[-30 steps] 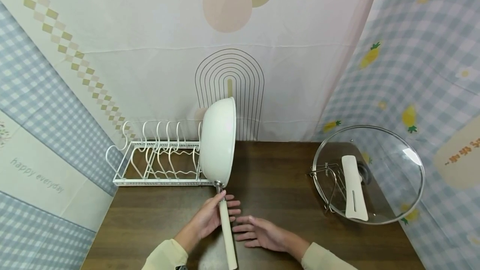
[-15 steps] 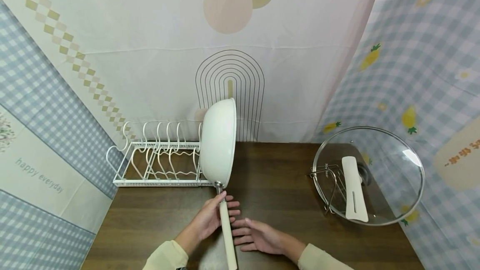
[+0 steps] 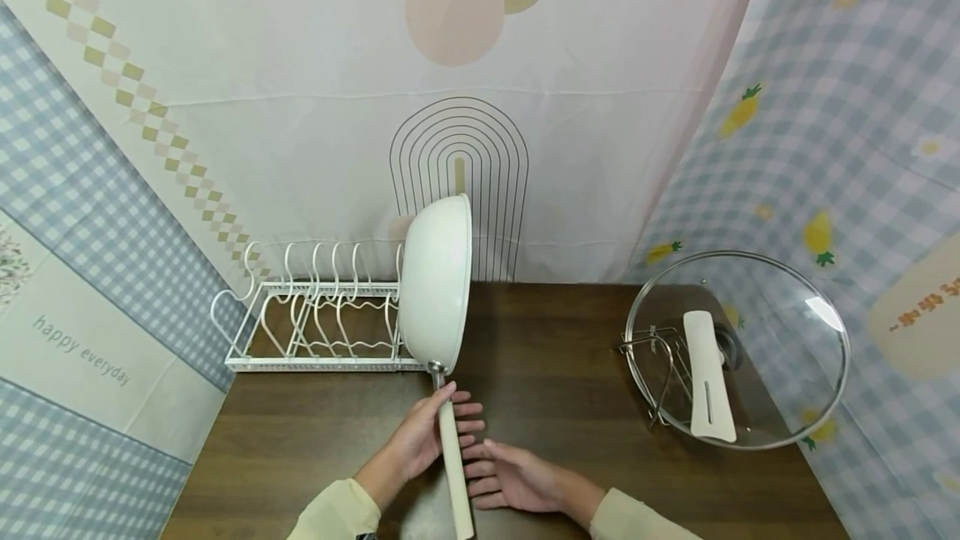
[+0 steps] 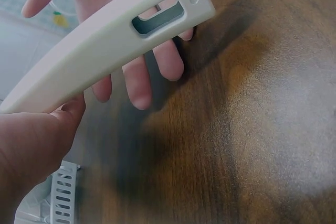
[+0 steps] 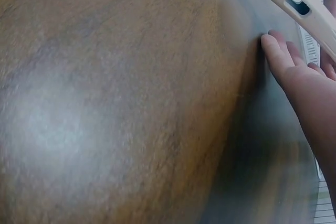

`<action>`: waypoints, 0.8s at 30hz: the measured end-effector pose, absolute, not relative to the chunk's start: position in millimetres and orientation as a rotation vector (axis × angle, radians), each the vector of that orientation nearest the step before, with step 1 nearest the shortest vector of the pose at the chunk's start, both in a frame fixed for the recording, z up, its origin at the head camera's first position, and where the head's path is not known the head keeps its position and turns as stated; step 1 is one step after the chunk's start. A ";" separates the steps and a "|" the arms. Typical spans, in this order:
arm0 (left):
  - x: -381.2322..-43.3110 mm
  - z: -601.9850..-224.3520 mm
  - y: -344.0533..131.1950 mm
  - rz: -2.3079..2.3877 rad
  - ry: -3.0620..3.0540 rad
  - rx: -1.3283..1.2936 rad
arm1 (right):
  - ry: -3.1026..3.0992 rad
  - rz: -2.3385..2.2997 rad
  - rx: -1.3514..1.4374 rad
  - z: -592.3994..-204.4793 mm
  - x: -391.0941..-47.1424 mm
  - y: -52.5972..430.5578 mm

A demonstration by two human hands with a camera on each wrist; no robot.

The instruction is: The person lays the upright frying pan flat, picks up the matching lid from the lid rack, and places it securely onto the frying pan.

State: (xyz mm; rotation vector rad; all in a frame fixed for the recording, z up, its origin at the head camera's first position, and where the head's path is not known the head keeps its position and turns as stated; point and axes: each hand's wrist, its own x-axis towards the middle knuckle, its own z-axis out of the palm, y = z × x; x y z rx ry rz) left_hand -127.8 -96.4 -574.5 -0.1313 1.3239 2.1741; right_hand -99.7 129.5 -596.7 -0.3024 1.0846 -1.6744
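Observation:
A white frying pan (image 3: 435,282) stands on its side at the right end of the white wire rack (image 3: 315,365), its outer wall to the left. Its cream handle (image 3: 457,473) slopes toward me, raised over the table. My left hand (image 3: 420,436) touches the handle near the metal neck, thumb along it and straight, spread fingers extending behind it to the right. My right hand (image 3: 517,477) is just right of the handle, palm turned toward it, holding nothing. In the left wrist view the slotted handle end (image 4: 157,17) crosses in front of my right fingers (image 4: 137,85).
At the right, a large glass lid (image 3: 787,407) with a white grip (image 3: 708,377) leans tilted in a small dark wire stand (image 3: 660,373). Patterned cloth (image 3: 300,173) covers the back and both sides. Dark wood table (image 3: 555,373) lies under everything.
My right hand has shifted slightly left, closer to the handle. The pan, the rack, the lid and my left hand look almost unchanged.

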 end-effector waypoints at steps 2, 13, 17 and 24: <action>-127.7 -574.2 -96.3 2.181 1.317 -0.133 | 1.075 -1.672 -0.304 -597.4 -99.6 126.8; -128.8 -573.3 -96.9 2.209 1.306 -0.128 | 0.949 -1.641 -0.360 -605.5 -103.9 114.8; -128.7 -572.7 -96.6 2.208 1.292 -0.122 | 0.933 -1.628 -0.382 -607.8 -104.1 113.2; -128.9 -571.7 -95.2 2.209 1.262 -0.134 | 0.912 -1.617 -0.346 -608.7 -103.5 107.9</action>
